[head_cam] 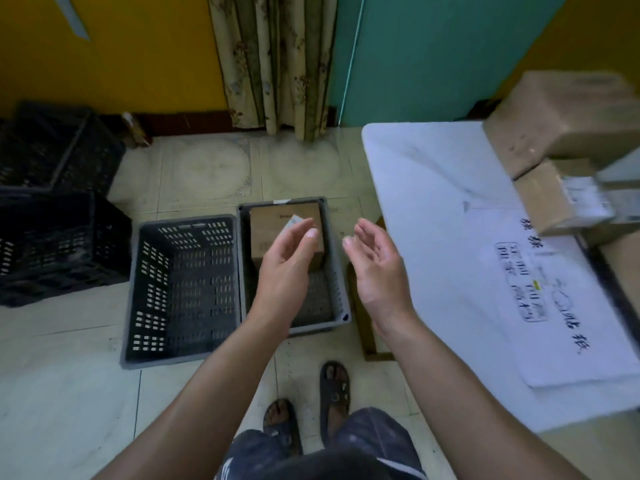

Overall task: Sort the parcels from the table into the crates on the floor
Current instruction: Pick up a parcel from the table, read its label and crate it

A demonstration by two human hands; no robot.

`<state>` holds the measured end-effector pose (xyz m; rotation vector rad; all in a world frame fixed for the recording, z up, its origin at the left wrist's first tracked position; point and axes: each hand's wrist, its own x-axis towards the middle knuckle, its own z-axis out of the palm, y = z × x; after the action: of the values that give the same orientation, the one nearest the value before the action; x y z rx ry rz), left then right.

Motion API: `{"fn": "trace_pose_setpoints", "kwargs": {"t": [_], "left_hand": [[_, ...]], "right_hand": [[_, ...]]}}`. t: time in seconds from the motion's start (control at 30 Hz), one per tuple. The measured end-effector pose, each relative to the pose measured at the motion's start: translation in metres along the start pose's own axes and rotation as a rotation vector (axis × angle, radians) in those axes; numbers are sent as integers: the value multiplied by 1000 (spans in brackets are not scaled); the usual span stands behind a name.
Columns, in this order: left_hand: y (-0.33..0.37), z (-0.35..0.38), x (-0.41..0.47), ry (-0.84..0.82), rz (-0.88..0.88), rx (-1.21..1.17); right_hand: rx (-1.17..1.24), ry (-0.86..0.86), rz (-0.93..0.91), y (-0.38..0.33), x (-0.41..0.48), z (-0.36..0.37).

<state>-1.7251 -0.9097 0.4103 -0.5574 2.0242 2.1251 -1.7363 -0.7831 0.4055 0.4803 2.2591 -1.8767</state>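
- Your left hand (287,261) and right hand (377,268) are hovering empty, fingers relaxed, at the grey crate (335,271).
- One parcel (273,230) is lying inside; other parcels (561,119) are sitting at 2 o'clock on the tabletop (433,174).

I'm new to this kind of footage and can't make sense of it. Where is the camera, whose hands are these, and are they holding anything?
This is one picture from a camera worn on a person's head, looking forward and down. There is no machine. The left hand and right hand are the person's own, fingers relaxed and holding nothing, above two crates on the floor. A brown parcel lies at the far end of the smaller grey crate. The larger dark crate stands right beside it, on its left. To the right is a table with a handwritten sheet and more stacked parcels.
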Motion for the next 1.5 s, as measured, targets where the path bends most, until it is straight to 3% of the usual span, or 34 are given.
{"fn": "trace_pose_setpoints", "kwargs": {"t": [0.23, 0.73, 1.03, 1.5], "left_hand": [[20, 66, -53, -84, 3, -5], [-13, 289, -130, -63, -203, 35], [-8, 339, -131, -82, -222, 45], [13, 440, -111, -354, -185, 59]], "right_hand": [[-20, 99, -9, -1, -43, -84], [-160, 27, 77, 82, -47, -347], [-133, 8, 64, 76, -29, -380], [-116, 172, -146, -12, -48, -464]]}}
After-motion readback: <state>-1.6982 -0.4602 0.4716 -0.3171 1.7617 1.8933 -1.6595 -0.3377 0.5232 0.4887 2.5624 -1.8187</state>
